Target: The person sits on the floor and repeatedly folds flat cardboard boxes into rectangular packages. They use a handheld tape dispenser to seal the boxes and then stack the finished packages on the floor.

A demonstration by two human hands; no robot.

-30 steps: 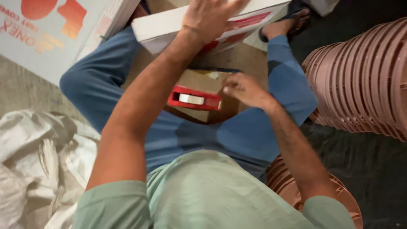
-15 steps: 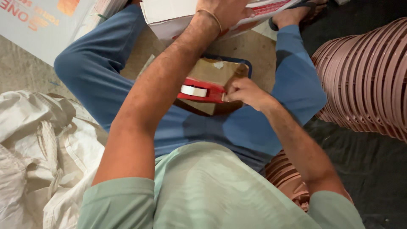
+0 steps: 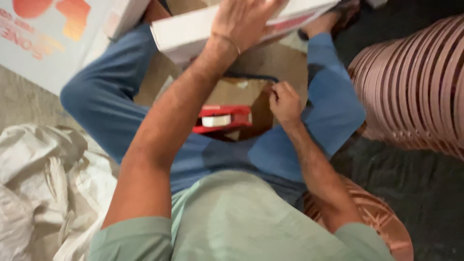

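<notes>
Right hand (image 3: 285, 102) now off tape dispenser (image 3: 223, 118)

The person wears a pale green short-sleeved shirt — its sleeves end above the elbows, leaving both forearms bare — and blue trousers of a soft, slightly faded cloth, darker where the folds gather near the lap. A thin bangle or thread circles the wrist of the left hand (image 3: 244, 21), while the right hand (image 3: 285, 101) is bare of rings or bands — no gloves on either.
</notes>
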